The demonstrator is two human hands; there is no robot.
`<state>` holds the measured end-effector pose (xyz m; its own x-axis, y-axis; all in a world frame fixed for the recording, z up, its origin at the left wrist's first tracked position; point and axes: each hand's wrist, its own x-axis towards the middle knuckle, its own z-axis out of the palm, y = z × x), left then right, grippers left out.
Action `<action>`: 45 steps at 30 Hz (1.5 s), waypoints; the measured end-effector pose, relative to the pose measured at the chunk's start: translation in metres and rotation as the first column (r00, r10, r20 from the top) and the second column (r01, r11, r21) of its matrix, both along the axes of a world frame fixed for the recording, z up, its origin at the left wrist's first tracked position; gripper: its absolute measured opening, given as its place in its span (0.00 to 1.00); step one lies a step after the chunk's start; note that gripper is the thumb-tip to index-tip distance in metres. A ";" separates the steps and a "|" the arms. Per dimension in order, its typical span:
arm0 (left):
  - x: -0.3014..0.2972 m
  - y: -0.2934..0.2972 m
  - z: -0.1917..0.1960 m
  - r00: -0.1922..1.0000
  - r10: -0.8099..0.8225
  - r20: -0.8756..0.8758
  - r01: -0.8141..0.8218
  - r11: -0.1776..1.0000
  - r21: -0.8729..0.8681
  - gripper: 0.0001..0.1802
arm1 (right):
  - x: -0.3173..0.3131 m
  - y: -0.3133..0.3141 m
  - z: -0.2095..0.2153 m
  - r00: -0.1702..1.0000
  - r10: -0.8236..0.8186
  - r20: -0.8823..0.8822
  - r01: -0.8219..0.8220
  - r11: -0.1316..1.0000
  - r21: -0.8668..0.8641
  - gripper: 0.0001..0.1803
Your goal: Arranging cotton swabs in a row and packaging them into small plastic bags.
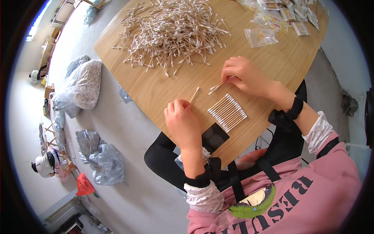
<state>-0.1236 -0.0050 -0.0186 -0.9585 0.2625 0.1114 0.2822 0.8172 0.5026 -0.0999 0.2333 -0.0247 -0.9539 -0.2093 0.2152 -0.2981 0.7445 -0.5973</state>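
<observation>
My left hand (182,121) is closed by the near left edge of the table, with one cotton swab (195,93) poking out past its fingertips. Across from it, my right hand (245,76) pinches a few cotton swabs (216,87), their white tips pointing left. Between and below the hands lies a neat row of cotton swabs (227,112), side by side on the wood. A dark square (215,137) sits just right of my left wrist. More swabs (205,153) show beside that wrist, partly hidden by it.
A big loose heap of cotton swabs (171,29) covers the far side of the wooden table (152,93). Clear bags (260,37) and small packs (300,28) lie far right. Plastic sacks (103,158) stand on the floor at left, where another person (48,163) sits.
</observation>
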 end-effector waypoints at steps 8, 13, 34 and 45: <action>-0.007 0.021 0.013 0.978 -0.180 0.103 0.172 0.982 0.075 0.05 | 0.011 -0.035 -0.001 0.998 -0.051 -0.037 0.042 0.978 -0.202 0.03; 0.023 0.024 0.012 0.976 -0.172 -0.136 0.177 0.984 0.021 0.19 | 0.037 -0.020 0.003 0.928 -0.368 0.059 0.355 0.827 -0.437 0.06; 0.045 0.031 -0.003 0.979 -0.028 0.201 -0.108 0.765 0.635 0.46 | 0.060 -0.023 -0.009 0.877 -0.440 0.194 0.419 0.500 -0.758 0.14; 0.044 0.047 -0.010 0.958 -0.058 0.280 -0.245 0.338 0.909 0.45 | 0.027 -0.057 -0.010 0.939 -0.142 0.313 0.341 0.268 -0.901 0.37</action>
<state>-0.0799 0.0425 -0.0286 -0.9992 0.0399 0.0050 -0.0036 -0.2128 0.9771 -0.0729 0.1767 -0.0351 -0.9576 0.2847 -0.0452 -0.0527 -0.3272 -0.9435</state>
